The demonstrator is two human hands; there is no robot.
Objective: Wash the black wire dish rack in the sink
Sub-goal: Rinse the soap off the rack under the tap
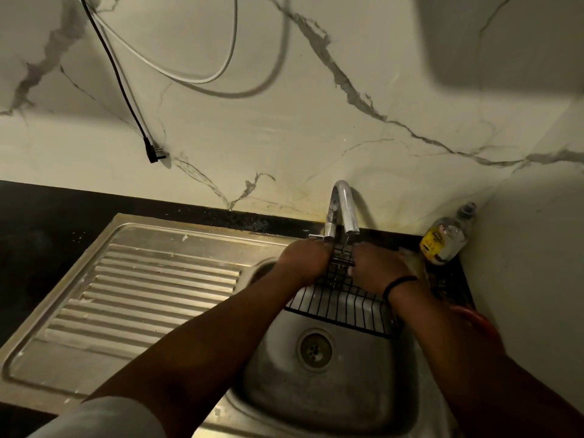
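A black cable (120,80) and a white cable (189,74) hang down the marbled wall at the far left, the black one ending in an angled plug (155,154). Below them the dark surface (38,235) carries a steel sink (363,403) whose ribbed drainboard (142,295) lies to the left of the basin. The left hand (303,263) reaches over the basin's back edge, its grip curled round the far end of the black wire dish rack (341,303). The rack sits tilted over the back of the basin, directly under the curved tap (343,210), above the drain (314,347). The right hand (376,273), a dark band on its wrist, curls its grip round the rack's other side. Right of it, a clear bottle (445,238) with a yellow label stands in the corner, and a red ring (477,320) shows behind the right forearm.
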